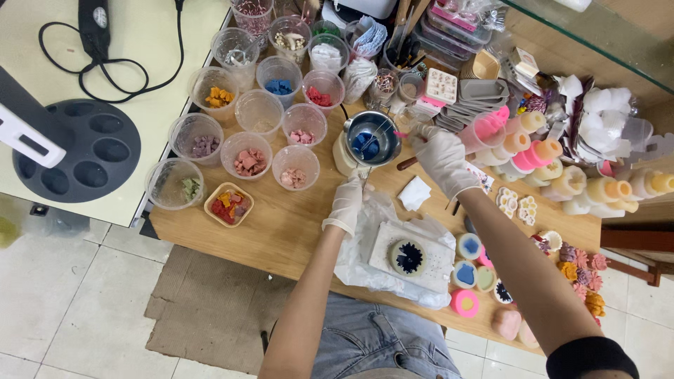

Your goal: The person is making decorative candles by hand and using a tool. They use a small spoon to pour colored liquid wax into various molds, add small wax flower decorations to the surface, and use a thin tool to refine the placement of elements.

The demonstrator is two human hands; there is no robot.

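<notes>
Two gloved hands worked at a small metal melting pot (372,138) on the wooden table (281,224). The left hand (346,203) was closed narrowly on a thin tool, its tip just below the pot rim; the tool's kind could not be told. The right hand (442,158) was wrapped around the pot's wooden handle (407,163), steadying the pot. Inside the pot lay blue wax chunks (366,146), solid in outline and apparently not yet melted, so melting appeared to be at an early stage. Just below the left hand, a round mould (408,256) sat on a white block over clear plastic sheeting (365,260); it already held a dark blue flower form in pale material, so one casting appeared set or filled. Beyond the left hand stood about eleven clear plastic cups (259,111) holding coloured wax pieces, orange, blue, red, pink, purple and green among them, plus one square yellow tray (228,204) of mixed pieces. Near the right forearm lay roughly six small finished castings (465,302) in blue, green, pink and peach. Beyond the right hand lay a row of about ten pastel squeeze bottles (554,179); the exact count could not be confirmed. One black round tray (77,151) lay well apart beyond the left hand.
</notes>
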